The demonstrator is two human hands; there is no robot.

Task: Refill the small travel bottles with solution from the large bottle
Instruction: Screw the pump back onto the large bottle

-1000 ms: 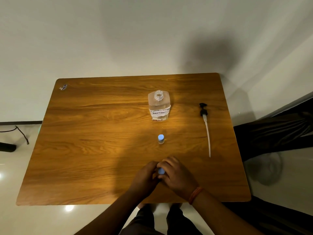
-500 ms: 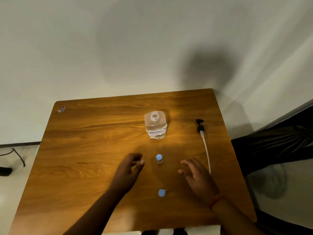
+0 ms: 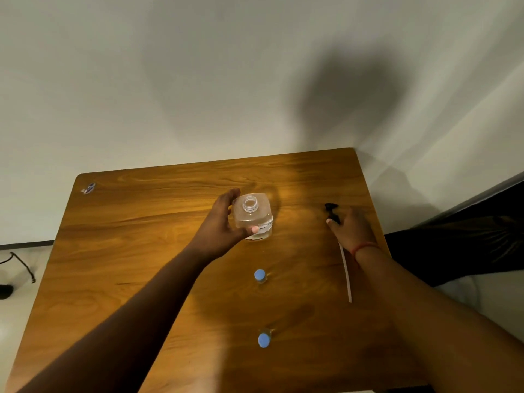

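At tabletop [image 3: 136, 251] centre, toward the far edge: large bottle [image 3: 253, 219], upright, long axis vertical, uncapped threaded mouth pointing up. Clear plastic, squarish shoulders, white label on the near face, clear liquid inside. Left hand [image 3: 219, 228] wraps the bottle's left side; fingers curve behind it, thumb presses the near face by the label.

Right of the large bottle: pump dispenser [image 3: 331, 209], lying flat, black head at the far end, thin white dip tube [image 3: 346, 276] running toward the near edge. Right hand [image 3: 351, 229] rests over the head, fingers curled on it; how firm the hold is cannot be told. Orange thread band on that wrist.

Near side of the large bottle, in line with it: first travel bottle [image 3: 260, 276], small, clear, upright, round blue cap on top. Farther toward the near edge: second travel bottle [image 3: 264, 339], same form, blue cap on.

Tabletop: wood-grain, warm brown, rounded corners. Small sticker [image 3: 88, 188] far left of the large bottle, at the corner.
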